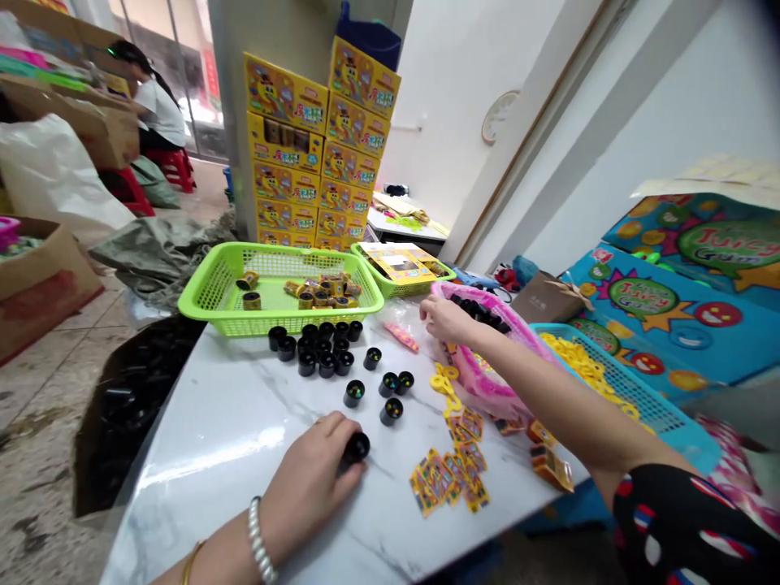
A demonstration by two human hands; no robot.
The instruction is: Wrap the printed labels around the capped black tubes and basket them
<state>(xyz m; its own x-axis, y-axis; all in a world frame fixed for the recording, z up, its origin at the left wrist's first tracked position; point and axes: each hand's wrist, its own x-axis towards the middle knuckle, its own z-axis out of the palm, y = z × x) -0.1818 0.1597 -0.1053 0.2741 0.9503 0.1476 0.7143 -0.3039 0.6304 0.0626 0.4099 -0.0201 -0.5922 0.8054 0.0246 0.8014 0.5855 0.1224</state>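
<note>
Holding: left hand closed on a black tube, resting on the surface; hands well apart.
Reaching: right hand just over a pink basket of dark tubes.
Between: loose tubes stand within easy reach of both hands.
Right: yellow packets lie near the surface's edge.
Far edge: a green basket sits beyond the tubes, apparently leaving the near surface open for working.

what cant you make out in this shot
All in the head view:
Inside of the pink basket: partly blocked by its wall and the right hand.
Black canister: the left hand covers much of it.
Print on the yellow packets: too small to read.
Co-worker's hands: hidden by a cardboard box.
</note>
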